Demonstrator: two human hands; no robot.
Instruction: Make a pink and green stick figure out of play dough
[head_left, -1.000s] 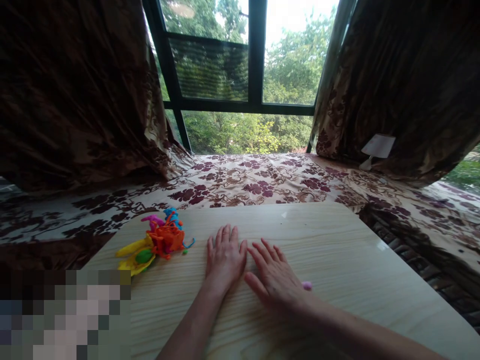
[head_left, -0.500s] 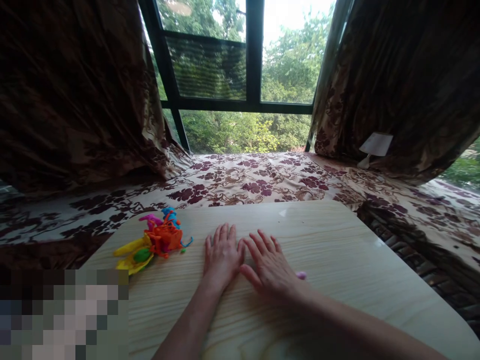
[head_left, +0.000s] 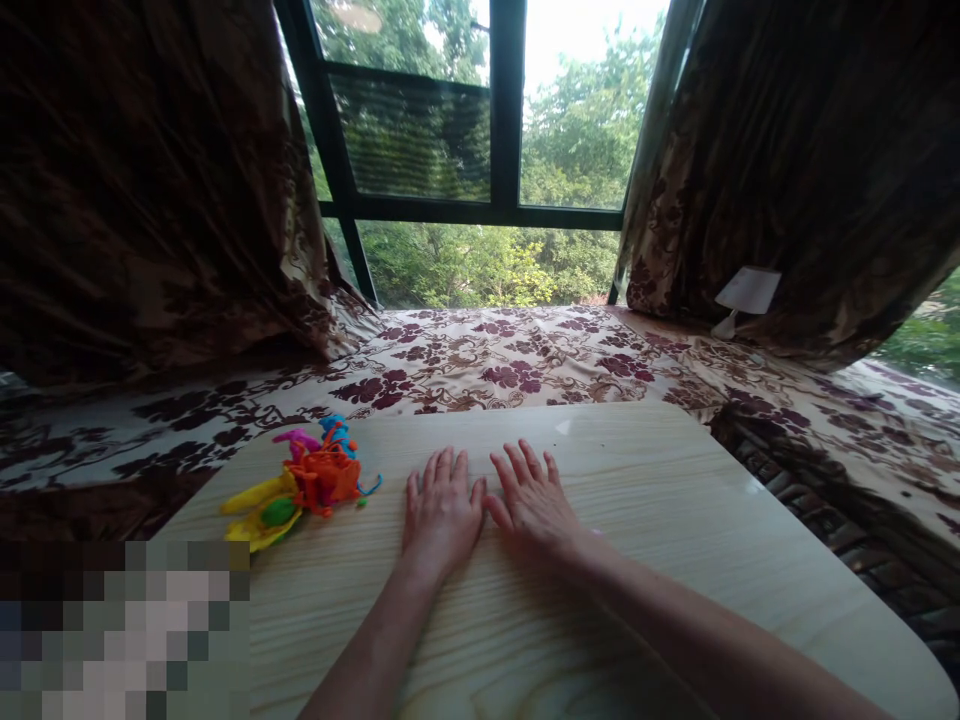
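Palm down on the pale wooden table (head_left: pixel 675 560), my left hand (head_left: pixel 442 512) lies flat with its fingers stretched forward. Beside it my right hand (head_left: pixel 536 510) is also palm down, fingers spread, its thumb close to the left thumb. Whether a thing lies beneath the right palm is hidden. A sliver of a small pink piece (head_left: pixel 598 532) shows by my right wrist, mostly covered by it. To the left of my hands sits a heap of modelling clay: orange lumps (head_left: pixel 327 478), a yellow piece (head_left: pixel 255 515) with a green blob (head_left: pixel 278 512), blue clay (head_left: pixel 339 434) and magenta clay (head_left: pixel 297 441).
A tiny green bit (head_left: pixel 362 502) lies near the clay heap. Beyond the table spreads a floral cloth (head_left: pixel 517 350) under a dark-framed window (head_left: pixel 491 210). A small white lamp (head_left: pixel 748 290) stands at the back right by the curtain (head_left: pixel 787 150).
My right hand has slid a little forward, and its forearm now covers more of the pink piece. The left hand stays nearly in place. The view has shifted slightly.
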